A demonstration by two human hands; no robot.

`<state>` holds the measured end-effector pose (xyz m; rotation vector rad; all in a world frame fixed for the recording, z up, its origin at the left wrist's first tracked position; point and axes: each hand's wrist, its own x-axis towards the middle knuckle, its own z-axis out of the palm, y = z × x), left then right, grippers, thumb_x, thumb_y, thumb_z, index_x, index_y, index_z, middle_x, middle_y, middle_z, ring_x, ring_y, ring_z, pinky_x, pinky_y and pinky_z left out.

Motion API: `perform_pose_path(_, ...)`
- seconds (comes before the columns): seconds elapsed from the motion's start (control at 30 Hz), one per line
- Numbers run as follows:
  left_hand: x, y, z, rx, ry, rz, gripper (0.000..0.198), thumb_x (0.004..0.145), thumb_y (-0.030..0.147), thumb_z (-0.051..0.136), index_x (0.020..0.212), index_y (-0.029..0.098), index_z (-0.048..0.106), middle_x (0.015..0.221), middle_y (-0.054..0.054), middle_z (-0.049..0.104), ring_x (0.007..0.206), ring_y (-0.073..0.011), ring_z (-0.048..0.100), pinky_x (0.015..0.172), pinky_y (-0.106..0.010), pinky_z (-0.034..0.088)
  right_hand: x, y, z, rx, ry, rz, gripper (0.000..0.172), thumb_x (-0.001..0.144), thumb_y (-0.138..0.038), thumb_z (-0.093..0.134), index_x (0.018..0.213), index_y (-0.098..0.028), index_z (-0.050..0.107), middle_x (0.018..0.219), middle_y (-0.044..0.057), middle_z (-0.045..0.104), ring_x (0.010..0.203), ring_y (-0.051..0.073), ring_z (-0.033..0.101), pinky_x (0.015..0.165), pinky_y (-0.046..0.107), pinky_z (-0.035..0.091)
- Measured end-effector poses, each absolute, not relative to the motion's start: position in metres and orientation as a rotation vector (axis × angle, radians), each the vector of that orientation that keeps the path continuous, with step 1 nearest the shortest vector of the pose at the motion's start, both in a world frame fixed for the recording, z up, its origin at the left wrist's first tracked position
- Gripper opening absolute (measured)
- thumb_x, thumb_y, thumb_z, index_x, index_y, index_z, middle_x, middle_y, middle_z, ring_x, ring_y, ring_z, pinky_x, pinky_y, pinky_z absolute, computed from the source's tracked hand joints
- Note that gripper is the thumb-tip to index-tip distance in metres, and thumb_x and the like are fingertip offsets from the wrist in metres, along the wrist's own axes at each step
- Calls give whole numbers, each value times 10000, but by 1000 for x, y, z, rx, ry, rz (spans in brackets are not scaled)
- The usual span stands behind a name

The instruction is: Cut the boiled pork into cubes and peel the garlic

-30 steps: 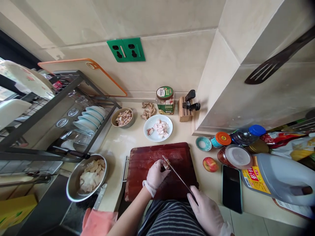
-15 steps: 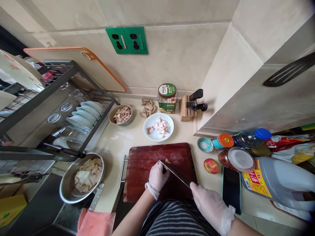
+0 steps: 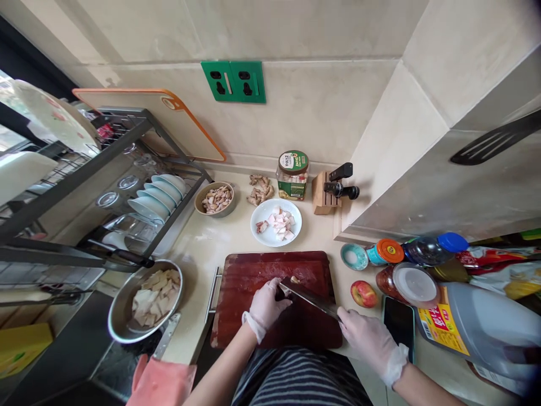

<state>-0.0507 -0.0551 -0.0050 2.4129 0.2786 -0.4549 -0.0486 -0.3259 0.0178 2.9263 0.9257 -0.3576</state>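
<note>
Now, far L: dish rack [image 3: 105, 169], bowls + glasses stacked inside; top shelf runs out of frame.
Low L: pan [image 3: 116, 324] of pale slices by rack foot. Pink cloth [image 3: 163, 383] below it, cut off at bottom edge.
Back ctr: bowl [image 3: 215, 214], then white plate [image 3: 274, 242] w/ cut cubes, both behind the board.
Ctr: red cutting board [image 3: 245, 316] at counter's near edge.
L hand: left hand [image 3: 266, 304] gloved, fingers curled down, pinning meat piece [image 3: 295, 279] mid-board.
Blade: knife [image 3: 310, 299] slants across board, edge right beside L fingertips.
R hand: right hand [image 3: 367, 344] gloved, fist closed round knife handle at board's R corner.
R side: apple [image 3: 363, 294] just beside board; phone [image 3: 397, 327] + oil jug [image 3: 477, 321] further R.
Step (my read): slicing the meat, mid-cut.
Next cut needs: fingertips tucked back, blade straight down; piece is small, little margin.
Hidden: handle inside fist; most of meat under fingers + blade; can't tell if edge has reached the board.
</note>
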Motion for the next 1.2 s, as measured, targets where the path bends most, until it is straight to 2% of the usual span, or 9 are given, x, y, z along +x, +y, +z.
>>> perform_pose_path(0.13,-28,-26,14,2403,327,-373,362,784,314,567,1122,184,569,943,-60,667,831,-179,611,771,-279,453,-44,-341,13,2899,984,19,274,764,-142,596,1032,-199,582,729,8,655,553,164,621,499,277,346)
perform_pose_path(0.33,47,-25,31,2592,-91,-346,396,738,307,618,1124,222,602,1007,-68,654,877,-221,608,788,-303,445,0,-312,25,2776,1105,329,319,748,-65,581,1045,-181,592,679,1,600,563,150,579,531,298,345)
perform_pose_path(0.5,102,-23,16,2590,-109,-331,194,739,253,603,907,197,683,764,-32,651,738,-197,592,751,-304,448,45,-277,41,2686,1106,532,245,785,-30,530,965,-176,607,635,7,577,548,147,559,524,311,305)
perform_pose_path(0.6,127,-17,7,2570,-86,-210,140,766,239,564,788,162,678,779,-49,647,752,-194,581,785,-321,446,58,-270,45,2654,1098,597,243,783,-16,519,944,-173,610,623,7,571,539,145,550,521,313,287)
perform_pose_path(0.7,143,-12,2,2520,-11,-91,166,789,204,509,792,145,665,779,-58,649,755,-196,583,777,-336,460,61,-270,44,2661,1110,608,261,779,-10,518,965,-166,615,632,12,576,542,149,552,524,305,292)
perform_pose_path(0.83,144,2,0,2417,48,32,242,797,144,455,950,144,642,939,-81,662,851,-189,597,819,-323,471,48,-280,38,2827,1060,385,262,775,-39,538,979,-177,627,665,19,612,575,160,589,536,283,345)
perform_pose_path(0.97,96,14,-2,2317,112,95,255,829,186,435,1011,135,605,1021,-108,645,917,-195,597,869,-339,463,11,-303,23,3274,712,-184,213,874,-251,464,1007,-221,628,836,45,699,724,188,660,587,262,441)
perform_pose_path(1.1,12,1,-5,2222,47,-103,203,792,278,553,965,186,604,914,-49,647,837,-174,602,797,-308,489,-37,-321,3,3576,103,-823,432,839,-461,436,1094,-166,623,1074,107,681,1009,231,628,821,279,487)
perform_pose_path(1.2,-33,-24,-9,2259,-129,-284,413,709,249,661,1112,236,570,1011,-39,609,913,-184,576,838,-312,475,-63,-321,-6,3621,-265,-1159,560,786,-526,443,1150,-130,599,1171,116,633,1118,246,566,935,311,446)
